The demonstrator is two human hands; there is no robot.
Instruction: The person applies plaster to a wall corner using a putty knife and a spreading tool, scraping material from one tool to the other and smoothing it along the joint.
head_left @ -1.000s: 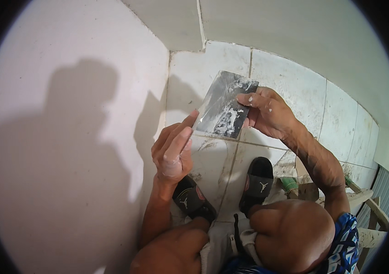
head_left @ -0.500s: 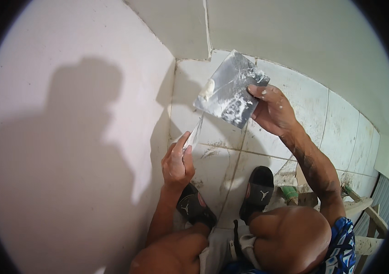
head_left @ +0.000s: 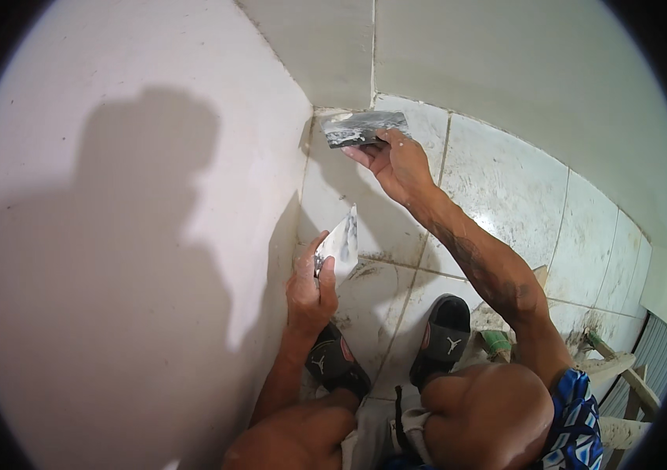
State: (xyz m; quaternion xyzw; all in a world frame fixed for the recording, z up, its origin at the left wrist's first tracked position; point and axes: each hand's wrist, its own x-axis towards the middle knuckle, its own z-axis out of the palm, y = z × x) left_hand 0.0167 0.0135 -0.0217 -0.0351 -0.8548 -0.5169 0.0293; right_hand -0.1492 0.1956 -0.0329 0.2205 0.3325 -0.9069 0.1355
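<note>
My right hand grips a flat dark-grey metal scraper plate smeared with white paste, held at the far end, by the foot of the wall corner; whether it touches the wall I cannot tell. My left hand holds a second flat plate, largely white with paste and grey streaks, pointing upward above the tiles below the first one. My fingers are closed around each plate.
A pale wall with my shadow stands at left, a grey wall ahead. Underneath is a dirty white tiled floor. My sandals are below my hands. Wooden pieces and a green brush-like object lie at lower right.
My right hand has moved its plate forward and left toward the corner, tilting it flatter to the view. My left hand's plate has turned to show more of its white face.
</note>
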